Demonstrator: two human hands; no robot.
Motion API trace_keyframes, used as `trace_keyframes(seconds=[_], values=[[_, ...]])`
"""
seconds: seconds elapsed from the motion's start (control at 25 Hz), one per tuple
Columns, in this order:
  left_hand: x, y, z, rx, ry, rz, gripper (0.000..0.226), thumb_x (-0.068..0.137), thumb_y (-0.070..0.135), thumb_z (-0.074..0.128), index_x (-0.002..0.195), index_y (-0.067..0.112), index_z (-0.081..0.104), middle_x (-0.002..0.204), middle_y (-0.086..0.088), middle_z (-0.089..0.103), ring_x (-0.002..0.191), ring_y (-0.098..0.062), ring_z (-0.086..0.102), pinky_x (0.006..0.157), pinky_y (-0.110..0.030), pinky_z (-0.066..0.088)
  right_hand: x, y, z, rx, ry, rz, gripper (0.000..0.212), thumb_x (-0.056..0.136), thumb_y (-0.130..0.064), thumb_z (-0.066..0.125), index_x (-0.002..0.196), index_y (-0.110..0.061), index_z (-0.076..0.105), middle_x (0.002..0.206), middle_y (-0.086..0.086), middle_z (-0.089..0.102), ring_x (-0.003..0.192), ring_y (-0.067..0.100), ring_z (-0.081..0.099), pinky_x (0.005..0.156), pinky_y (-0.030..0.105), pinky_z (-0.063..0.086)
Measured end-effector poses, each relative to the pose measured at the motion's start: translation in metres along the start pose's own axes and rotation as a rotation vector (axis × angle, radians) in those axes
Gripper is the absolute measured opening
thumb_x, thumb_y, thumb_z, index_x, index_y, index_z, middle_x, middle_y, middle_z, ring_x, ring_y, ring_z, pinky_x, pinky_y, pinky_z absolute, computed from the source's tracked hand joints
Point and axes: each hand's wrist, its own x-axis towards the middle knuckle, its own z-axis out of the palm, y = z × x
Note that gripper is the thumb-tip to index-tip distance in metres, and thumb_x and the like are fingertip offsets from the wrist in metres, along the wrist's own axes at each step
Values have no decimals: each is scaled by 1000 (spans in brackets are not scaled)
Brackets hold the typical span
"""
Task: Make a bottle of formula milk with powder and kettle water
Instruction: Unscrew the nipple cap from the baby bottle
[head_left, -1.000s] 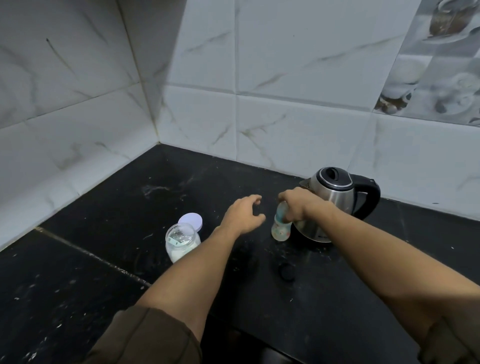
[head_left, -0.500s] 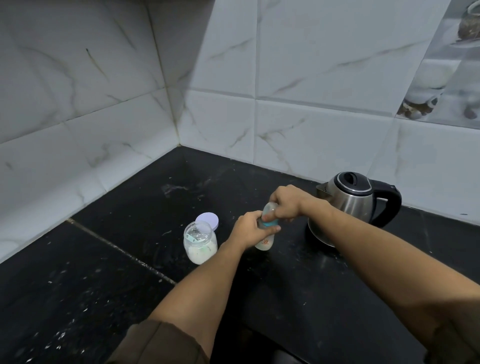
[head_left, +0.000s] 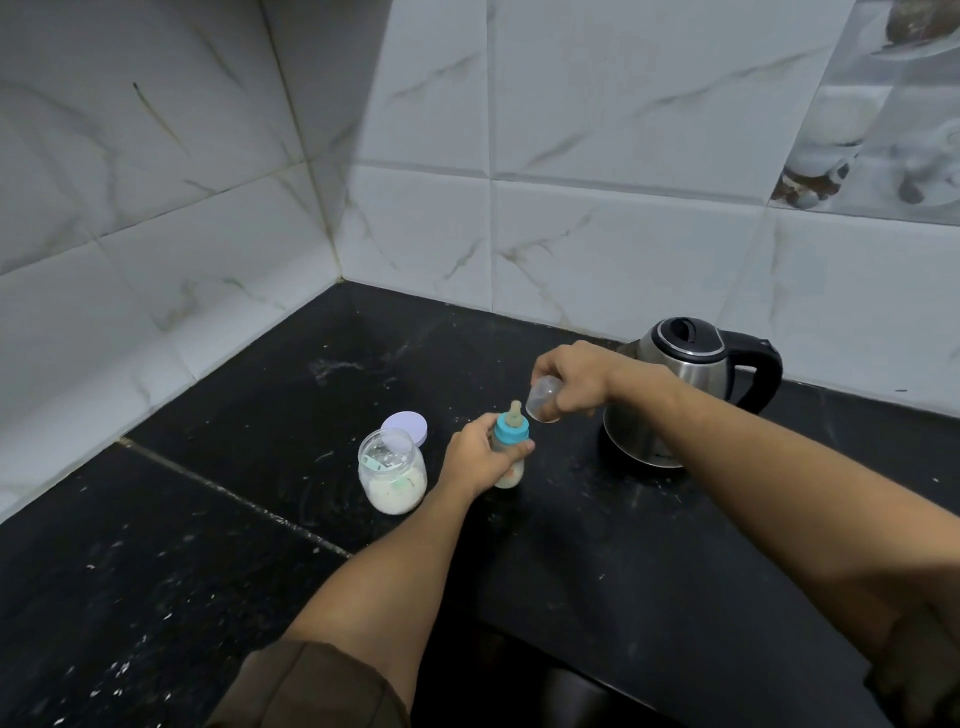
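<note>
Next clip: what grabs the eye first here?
At centre, the left hand grips a baby bottle with a blue collar, while the right hand holds a clear cap just above. A steel kettle stands to the right, an open powder jar to the left.

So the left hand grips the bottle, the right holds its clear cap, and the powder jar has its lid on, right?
Not quite. The head view shows the jar open, its lid lying behind it. The left hand does grip the bottle and the right hand holds the cap.
</note>
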Motion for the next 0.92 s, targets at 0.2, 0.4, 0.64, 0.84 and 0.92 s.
trace_keyframes(seconds=[0.2, 0.4, 0.64, 0.84, 0.92], values=[[8, 2, -1, 24, 105, 46, 43, 83, 52, 83, 118, 33, 68, 109, 14, 73, 107, -12, 68, 99, -40, 55, -22, 28, 28, -42, -35, 150, 45, 76, -30, 82, 115, -29, 60, 101, -1, 66, 81, 22, 73, 66, 33, 63], [15, 15, 10, 44, 49, 130, 42, 84, 57, 80, 116, 36, 65, 110, 16, 71, 112, -15, 66, 101, -44, 54, -52, 53, 58, -86, -80, 346, 44, 69, -29, 85, 107, -26, 65, 89, -1, 65, 75, 26, 75, 65, 34, 63], [17, 23, 20, 57, 9, 197, 40, 83, 57, 81, 113, 37, 64, 105, 19, 70, 105, -9, 67, 96, -39, 56, -75, 60, 85, -76, -167, 471, 40, 68, -24, 87, 104, -21, 70, 89, 4, 71, 66, 22, 75, 50, 26, 53], [17, 17, 20, 83, -20, 203, 42, 83, 58, 81, 115, 35, 64, 103, 20, 68, 103, -8, 66, 92, -34, 54, -80, 61, 106, -111, -172, 524, 41, 71, -26, 82, 108, -20, 67, 98, 1, 65, 88, 24, 66, 59, 28, 49], [17, 15, 18, 90, -40, 199, 43, 84, 56, 81, 116, 35, 63, 101, 21, 65, 105, -8, 65, 92, -33, 53, -80, 62, 111, -132, -194, 542, 47, 72, -29, 83, 115, -21, 66, 106, 1, 65, 96, 25, 64, 65, 30, 51]])
